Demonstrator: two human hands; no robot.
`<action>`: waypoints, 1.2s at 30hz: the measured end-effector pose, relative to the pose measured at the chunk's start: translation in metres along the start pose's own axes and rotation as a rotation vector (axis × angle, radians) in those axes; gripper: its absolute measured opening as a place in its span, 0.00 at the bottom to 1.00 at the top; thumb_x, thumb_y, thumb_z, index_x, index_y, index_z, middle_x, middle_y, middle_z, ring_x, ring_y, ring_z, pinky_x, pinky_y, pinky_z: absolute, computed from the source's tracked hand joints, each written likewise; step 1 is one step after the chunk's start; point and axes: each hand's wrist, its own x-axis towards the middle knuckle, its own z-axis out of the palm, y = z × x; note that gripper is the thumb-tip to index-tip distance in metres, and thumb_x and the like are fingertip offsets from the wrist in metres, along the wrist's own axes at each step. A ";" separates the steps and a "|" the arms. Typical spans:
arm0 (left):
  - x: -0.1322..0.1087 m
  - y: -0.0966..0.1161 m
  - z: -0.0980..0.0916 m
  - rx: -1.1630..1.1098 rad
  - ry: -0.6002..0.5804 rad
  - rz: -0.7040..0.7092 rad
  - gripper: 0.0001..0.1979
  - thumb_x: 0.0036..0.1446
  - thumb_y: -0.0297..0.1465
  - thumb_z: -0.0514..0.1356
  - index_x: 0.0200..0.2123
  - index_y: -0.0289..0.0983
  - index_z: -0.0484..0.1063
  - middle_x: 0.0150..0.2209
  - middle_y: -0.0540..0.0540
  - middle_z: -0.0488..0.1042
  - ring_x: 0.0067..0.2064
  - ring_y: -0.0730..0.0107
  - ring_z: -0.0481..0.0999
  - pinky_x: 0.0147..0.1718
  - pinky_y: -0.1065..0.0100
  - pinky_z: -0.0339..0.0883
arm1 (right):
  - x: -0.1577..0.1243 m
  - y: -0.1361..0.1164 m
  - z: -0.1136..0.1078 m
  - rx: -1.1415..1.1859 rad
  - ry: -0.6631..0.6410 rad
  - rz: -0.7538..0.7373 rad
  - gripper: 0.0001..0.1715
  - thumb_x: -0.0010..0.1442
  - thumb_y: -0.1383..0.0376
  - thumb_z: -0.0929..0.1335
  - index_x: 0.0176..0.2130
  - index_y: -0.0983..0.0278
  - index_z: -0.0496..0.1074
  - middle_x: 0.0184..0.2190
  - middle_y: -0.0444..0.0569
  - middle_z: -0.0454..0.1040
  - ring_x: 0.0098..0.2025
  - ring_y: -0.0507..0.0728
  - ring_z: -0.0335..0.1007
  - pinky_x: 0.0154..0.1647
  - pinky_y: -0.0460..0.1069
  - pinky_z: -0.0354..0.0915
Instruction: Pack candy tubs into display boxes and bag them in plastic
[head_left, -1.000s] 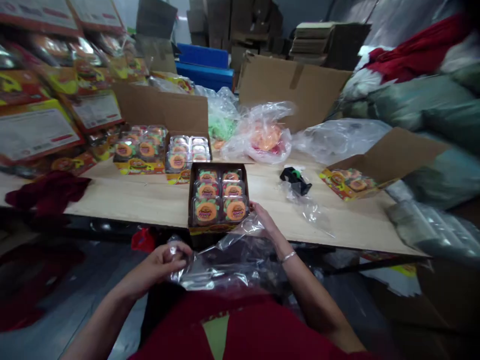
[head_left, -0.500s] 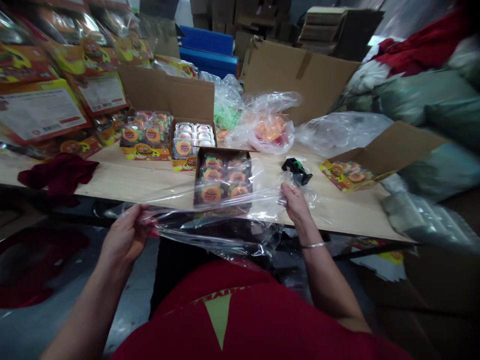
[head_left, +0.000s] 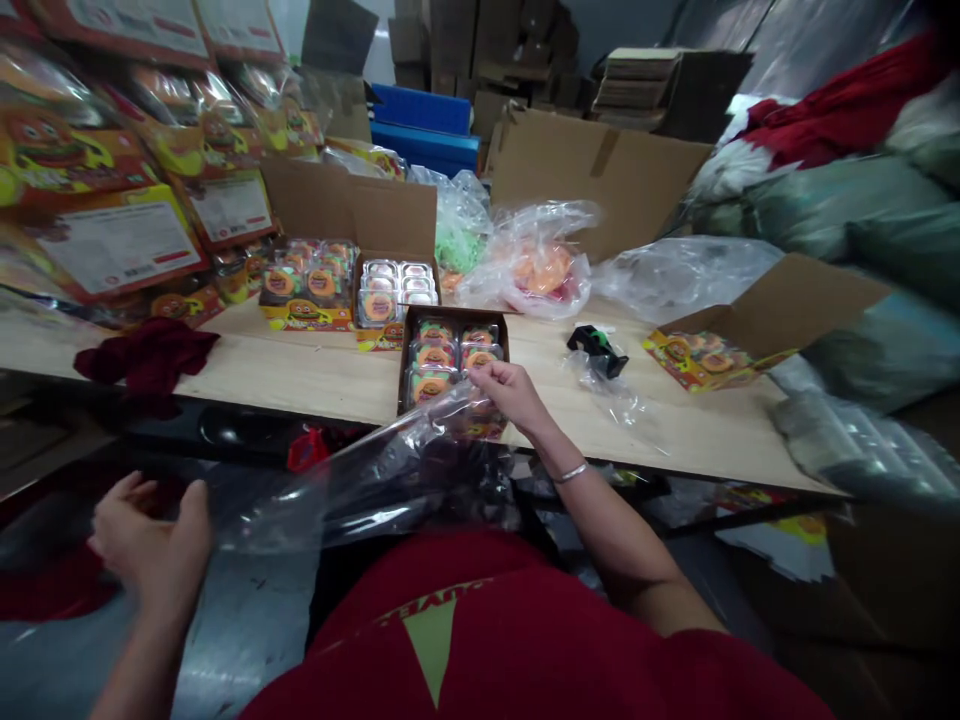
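My right hand (head_left: 504, 388) pinches the upper end of a clear plastic bag (head_left: 360, 478), which slants down to the left across my lap. Off to the lower left is my left hand (head_left: 154, 535), slightly blurred, its thumb and fingers apart and nothing seen in them. The loose end of the bag lies just right of that hand. Behind the right hand, at the table edge, stands an open display box (head_left: 405, 365) holding burger-printed clear packs (head_left: 433, 357). The hand and bag hide part of its front.
Two more open boxes of packs, a left box (head_left: 307, 315) and a middle box (head_left: 380, 338), stand behind. A black tape dispenser (head_left: 598, 350) and another open box (head_left: 690, 370) are to the right. A dark red cloth (head_left: 146, 358) lies left. Wrapped boxes (head_left: 120, 240) are stacked far left.
My left hand has let go of the plastic bag and moved down and left. My right hand has moved left with the bag, to the front of the display box.
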 end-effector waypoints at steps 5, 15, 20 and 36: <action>-0.035 0.103 0.018 -0.060 -0.391 0.480 0.55 0.43 0.55 0.67 0.67 0.32 0.54 0.66 0.29 0.58 0.66 0.38 0.57 0.62 0.40 0.55 | 0.005 -0.018 0.046 -0.188 -0.234 -0.180 0.21 0.60 0.53 0.69 0.25 0.65 0.68 0.20 0.40 0.63 0.24 0.48 0.55 0.26 0.45 0.52; -0.005 0.153 0.053 -0.661 -0.732 -0.121 0.16 0.48 0.41 0.67 0.21 0.35 0.70 0.18 0.51 0.69 0.20 0.75 0.66 0.23 0.73 0.61 | -0.035 -0.050 0.053 -0.449 0.096 -0.651 0.08 0.65 0.60 0.65 0.36 0.61 0.70 0.34 0.49 0.72 0.41 0.58 0.67 0.46 0.53 0.63; 0.007 0.157 0.036 -0.855 -0.551 -0.293 0.14 0.42 0.37 0.70 0.21 0.37 0.69 0.16 0.53 0.66 0.18 0.76 0.64 0.19 0.73 0.59 | -0.058 -0.027 0.089 -0.476 -0.270 -0.554 0.07 0.64 0.60 0.67 0.38 0.62 0.71 0.36 0.50 0.73 0.37 0.57 0.69 0.38 0.50 0.65; 0.041 0.122 -0.007 -0.981 -0.356 -0.456 0.14 0.33 0.28 0.72 0.24 0.33 0.72 0.20 0.52 0.72 0.22 0.78 0.70 0.22 0.79 0.66 | -0.019 -0.019 0.058 0.077 -0.466 -0.001 0.20 0.58 0.49 0.70 0.33 0.63 0.72 0.23 0.45 0.69 0.23 0.52 0.64 0.23 0.47 0.60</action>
